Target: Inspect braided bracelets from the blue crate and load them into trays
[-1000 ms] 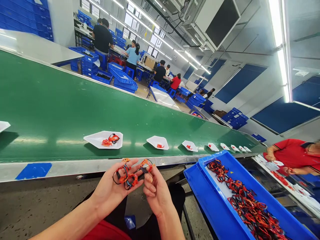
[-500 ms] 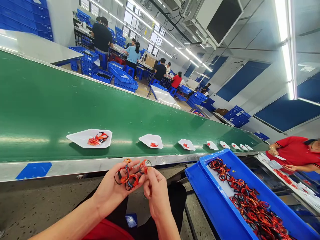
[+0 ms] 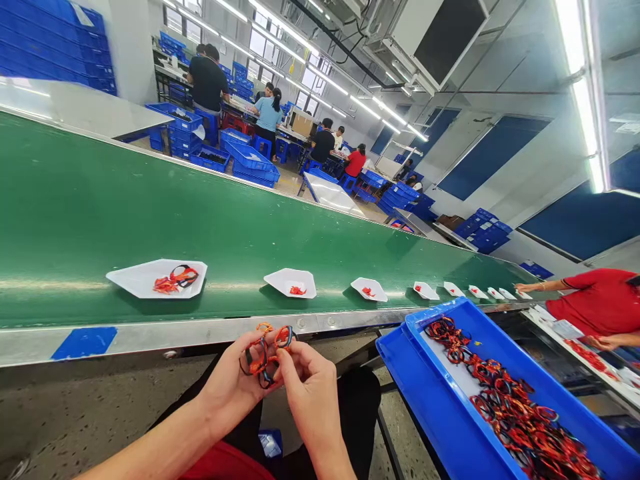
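My left hand point(image 3: 233, 385), palm up with fingers half curled, holds several small red-orange and black looped bands point(image 3: 257, 359). Thumb and fingers of my right hand point(image 3: 311, 387) pinch one band point(image 3: 284, 337) from this bunch, just above the left fingertips. Both hands are close together in front of the belt's metal edge. Beyond them on the green belt lies a white pointed tray point(image 3: 143, 268) with a red and black band point(image 3: 184, 275) and red pieces point(image 3: 165, 285) in it. My right fingers partly hide the bunch.
More white trays point(image 3: 280, 279) with small red pieces line the green conveyor belt point(image 3: 210, 220) to the right. A blue crate point(image 3: 425, 367) at my right holds a heap of such bands point(image 3: 530, 413). A co-worker in red point(image 3: 600, 300) reaches toward the belt at far right.
The trays have shifted left along the belt. My right hand has moved slightly left, over the bunch in my left hand. The co-worker's arm now stretches out to the belt.
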Tool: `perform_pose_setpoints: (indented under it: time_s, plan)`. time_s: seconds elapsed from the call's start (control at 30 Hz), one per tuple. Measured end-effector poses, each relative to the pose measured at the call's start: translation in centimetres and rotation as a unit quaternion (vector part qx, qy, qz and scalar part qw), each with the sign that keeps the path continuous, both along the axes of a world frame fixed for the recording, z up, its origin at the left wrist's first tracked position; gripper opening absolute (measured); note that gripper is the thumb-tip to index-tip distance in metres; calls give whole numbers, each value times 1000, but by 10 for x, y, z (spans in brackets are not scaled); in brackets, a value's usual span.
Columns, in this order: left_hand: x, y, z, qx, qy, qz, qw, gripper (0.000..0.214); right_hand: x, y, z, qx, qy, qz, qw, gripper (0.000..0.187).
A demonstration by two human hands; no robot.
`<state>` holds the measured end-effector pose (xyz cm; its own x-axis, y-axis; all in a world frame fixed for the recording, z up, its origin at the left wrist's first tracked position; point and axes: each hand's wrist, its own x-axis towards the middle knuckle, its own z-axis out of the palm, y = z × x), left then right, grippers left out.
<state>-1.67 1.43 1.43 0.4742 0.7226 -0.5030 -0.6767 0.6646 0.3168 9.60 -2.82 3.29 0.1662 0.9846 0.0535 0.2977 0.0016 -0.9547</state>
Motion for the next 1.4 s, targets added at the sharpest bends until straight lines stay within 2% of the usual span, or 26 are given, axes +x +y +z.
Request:
perform_pose_setpoints:
  time_s: [0.17, 0.27, 0.33, 0.4, 0.5, 0.67, 0.9, 1.0, 1.07, 1.13, 1.2, 1.3, 1.4]
  plan:
    - [0, 0, 0, 2, 4, 1, 1000, 14, -1, 3, 3, -5, 4, 4, 1000, 23]
    - [-1, 0, 0, -8, 7, -2, 1000, 15, 2, 7, 3, -23, 86, -1, 996, 26]
    - [-2, 0, 0, -2, -6, -13, 1000, 17, 8, 10, 3, -60, 217, -8, 974, 31]
    - [-3, 0, 1, 11, -19, -24, 999, 19, 13, 13, 1, -93, 342, -14, 935, 33]
    - [-4, 0, 1, 17, -16, -31, 999, 23, 19, 15, -3, -117, 434, -16, 893, 31]
    - [-5, 1, 1, 21, -13, -35, 999, 23, 18, 18, -7, -151, 487, -27, 860, 31]
    - [-6, 1, 1, 16, -15, -31, 999, 23, 18, 19, -11, -157, 486, -28, 859, 32]
    - [-6, 2, 0, 13, -22, -23, 999, 23, 16, 20, -6, -139, 442, -24, 886, 32]
    - [-7, 3, 1, 10, -25, -18, 999, 25, 11, 27, 2, -99, 362, -16, 927, 32]
    - [-8, 3, 2, 8, -26, -12, 1000, 27, 5, 44, 12, -40, 228, 4, 973, 32]
    - [-9, 2, 3, 5, -23, 3, 1000, 28, -3, 68, 19, 29, 45, 26, 998, 33]
    - [-12, 2, 5, 0, -16, 26, 1000, 28, -11, 107, 22, 91, -192, 43, 976, 31]
    - [-16, 3, 8, 3, -15, 29, 999, 32, -13, 124, 23, 92, -260, 49, 960, 19]
